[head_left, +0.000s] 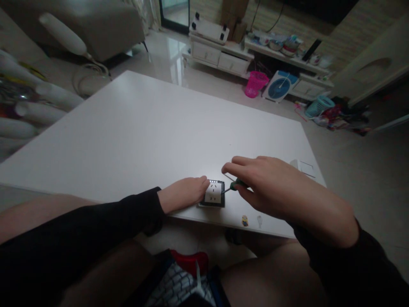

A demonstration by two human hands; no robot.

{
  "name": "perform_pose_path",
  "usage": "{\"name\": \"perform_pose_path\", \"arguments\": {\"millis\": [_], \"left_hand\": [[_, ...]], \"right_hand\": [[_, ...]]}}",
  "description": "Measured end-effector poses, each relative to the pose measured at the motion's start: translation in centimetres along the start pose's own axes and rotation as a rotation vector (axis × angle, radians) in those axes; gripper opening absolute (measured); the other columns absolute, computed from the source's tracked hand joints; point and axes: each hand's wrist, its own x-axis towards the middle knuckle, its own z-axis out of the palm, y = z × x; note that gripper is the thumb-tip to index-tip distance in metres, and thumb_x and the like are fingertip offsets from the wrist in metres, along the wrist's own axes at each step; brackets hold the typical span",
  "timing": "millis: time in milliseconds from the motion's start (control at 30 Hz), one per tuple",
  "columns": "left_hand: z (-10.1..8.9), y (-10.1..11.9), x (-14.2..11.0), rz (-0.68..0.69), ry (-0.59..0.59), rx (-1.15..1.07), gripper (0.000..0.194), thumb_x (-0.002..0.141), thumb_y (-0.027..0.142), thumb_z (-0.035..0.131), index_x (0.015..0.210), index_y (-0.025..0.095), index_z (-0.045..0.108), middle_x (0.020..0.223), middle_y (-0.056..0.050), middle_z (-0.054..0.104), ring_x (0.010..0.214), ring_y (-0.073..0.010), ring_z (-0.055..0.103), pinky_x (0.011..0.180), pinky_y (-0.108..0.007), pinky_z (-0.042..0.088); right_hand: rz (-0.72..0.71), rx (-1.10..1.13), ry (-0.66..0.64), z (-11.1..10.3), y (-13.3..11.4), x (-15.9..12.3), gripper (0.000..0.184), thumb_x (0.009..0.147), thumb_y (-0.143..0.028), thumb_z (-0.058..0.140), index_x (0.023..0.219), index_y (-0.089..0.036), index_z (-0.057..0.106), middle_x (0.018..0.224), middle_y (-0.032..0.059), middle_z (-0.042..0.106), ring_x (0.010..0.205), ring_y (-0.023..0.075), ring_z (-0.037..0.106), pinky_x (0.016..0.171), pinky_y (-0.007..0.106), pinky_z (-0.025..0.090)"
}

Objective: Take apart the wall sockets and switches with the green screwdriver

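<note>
A wall socket (213,194) with a white face and dark frame sits near the front edge of the white table (179,123). My left hand (185,194) grips its left side, fingers closed against it. In my right hand (255,179) is a screwdriver (235,185) with a green handle, held from the right. Its shaft slants down to the left, and the tip meets the right edge of the socket's frame. Whether the tip sits in a screw is too small to tell. A thin bar-like piece also shows under my right index finger.
A Minion sticker (244,220) and a small pale mark (260,221) are on the tabletop by the front edge. Toward the right edge lies a white square plate (305,168). Beyond the table stand a pink basket (255,83), a blue-and-white fan (280,86) and a low white cabinet (220,59).
</note>
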Motion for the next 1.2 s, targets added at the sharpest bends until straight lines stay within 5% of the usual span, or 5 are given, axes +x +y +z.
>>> {"name": "perform_pose_path", "arguments": {"millis": [333,500,767,1000,1200], "left_hand": [[0.20,-0.18,0.03,0.023,0.004,0.048,0.010,0.103,0.019,0.049,0.107,0.013,0.055,0.102,-0.011,0.067,0.083,-0.0232,0.068,0.073,-0.035,0.053],[0.27,-0.17,0.01,0.026,0.004,0.060,0.010,0.103,0.019,0.048,0.107,0.013,0.055,0.101,-0.011,0.067,0.081,-0.0228,0.067,0.072,-0.035,0.053],[0.30,-0.09,0.14,0.029,-0.001,0.063,0.009,0.102,0.016,0.048,0.106,0.012,0.055,0.100,-0.012,0.067,0.083,-0.0236,0.068,0.073,-0.034,0.053],[0.06,-0.04,0.02,0.012,0.000,0.004,0.010,0.104,0.020,0.045,0.105,0.014,0.054,0.101,-0.011,0.068,0.082,-0.0239,0.068,0.074,-0.036,0.053],[0.18,0.05,0.32,0.016,-0.016,0.058,0.014,0.103,0.018,0.044,0.106,0.011,0.056,0.103,-0.015,0.068,0.084,-0.0250,0.069,0.075,-0.036,0.054]], "right_hand": [[0.061,0.043,-0.017,0.16,0.13,0.12,0.015,0.097,-0.016,0.055,0.108,-0.021,0.064,0.102,0.0050,0.069,0.075,0.0173,0.062,0.062,0.032,0.034],[-0.048,0.064,0.004,0.08,0.32,0.12,0.017,0.089,-0.017,0.067,0.105,-0.021,0.065,0.106,0.0068,0.068,0.101,0.0250,0.063,0.074,0.033,0.042],[0.148,-0.091,0.002,0.50,-0.01,0.51,0.021,0.105,-0.028,0.047,0.120,-0.024,0.062,0.105,0.0054,0.073,0.067,0.0182,0.061,0.057,0.033,0.027],[-0.052,0.031,0.031,0.27,0.23,0.16,0.030,0.089,-0.016,0.065,0.118,-0.022,0.062,0.110,0.0072,0.069,0.101,0.0262,0.064,0.072,0.034,0.041],[0.151,-0.085,0.000,0.81,0.09,0.70,0.021,0.105,-0.029,0.045,0.116,-0.022,0.062,0.104,0.0068,0.071,0.069,0.0189,0.061,0.058,0.034,0.028]]}}
